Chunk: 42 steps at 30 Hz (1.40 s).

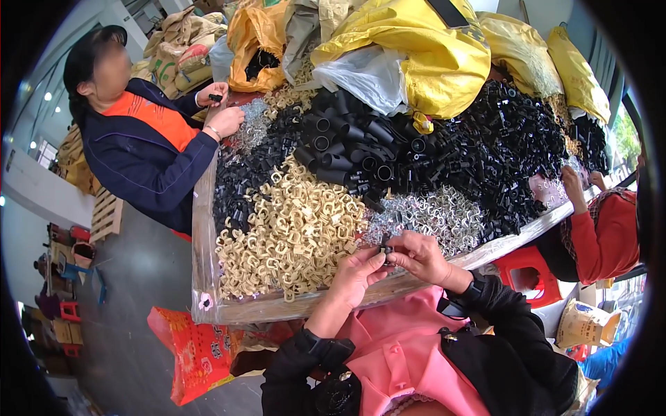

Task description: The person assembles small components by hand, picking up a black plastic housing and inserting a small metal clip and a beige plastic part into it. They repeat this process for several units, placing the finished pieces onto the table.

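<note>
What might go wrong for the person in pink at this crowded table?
The small dark part held between the left hand and right hand could slip and drop among the loose pieces. The beige clips, heaped close to the table's wooden edge, might spill over. The silver-coloured clips lie nearby, so the two kinds could mix.

The tubes (336,162) are smooth plastic, the small black part (386,249) perhaps likewise.

On my feed I get a bright picture, with pale daylight at the far-right window (628,135), dark fisheye corners and a visibly bowed counter (204,239).
</note>
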Available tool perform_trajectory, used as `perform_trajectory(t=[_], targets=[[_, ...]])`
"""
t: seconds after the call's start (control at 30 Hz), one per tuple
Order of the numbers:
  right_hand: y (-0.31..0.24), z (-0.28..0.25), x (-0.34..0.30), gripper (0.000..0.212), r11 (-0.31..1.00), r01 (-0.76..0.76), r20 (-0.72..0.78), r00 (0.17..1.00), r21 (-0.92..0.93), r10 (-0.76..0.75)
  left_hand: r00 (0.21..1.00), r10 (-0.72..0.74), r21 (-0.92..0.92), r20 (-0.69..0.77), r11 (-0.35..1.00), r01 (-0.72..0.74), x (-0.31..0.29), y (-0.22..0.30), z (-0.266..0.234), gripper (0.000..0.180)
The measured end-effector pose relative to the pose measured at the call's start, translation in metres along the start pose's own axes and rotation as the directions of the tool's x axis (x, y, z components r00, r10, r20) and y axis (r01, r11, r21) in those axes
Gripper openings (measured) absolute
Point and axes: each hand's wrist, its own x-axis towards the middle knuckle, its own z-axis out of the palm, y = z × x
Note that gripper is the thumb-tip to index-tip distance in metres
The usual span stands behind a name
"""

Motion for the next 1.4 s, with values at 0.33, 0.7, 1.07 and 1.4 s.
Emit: perform_trajectory(t=[0.33, 0.7, 1.07, 1.4], targets=[[0.01, -0.009, 0.0, 0.026, 0.837, 0.474, 0.005, 0.871, -0.273, -0.491, 0.99, 0.006, 0.026, 0.142, 1.0, -0.01, -0.007, 0.005, 0.005, 0.025], [0.074, -0.034, 0.131, 0.027, 0.775, -0.031, -0.369, 0.891, -0.631, -0.265, 0.975, 0.222, 0.091, -0.009, 0.971, -0.221, 0.002, 0.012, -0.018, 0.021], [0.102, -0.046, 0.178, 0.048, 0.827, -0.306, -0.236, 0.948, -0.471, 0.215, 0.968, 0.237, -0.016, -0.086, 0.971, -0.239, -0.005, 0.011, -0.034, 0.021], [0.09, -0.063, 0.111, 0.038, 0.987, -0.147, -0.286, 0.95, -0.063, 0.123, 0.955, 0.281, -0.017, -0.094, 0.959, -0.283, -0.008, 0.018, -0.031, 0.019]])
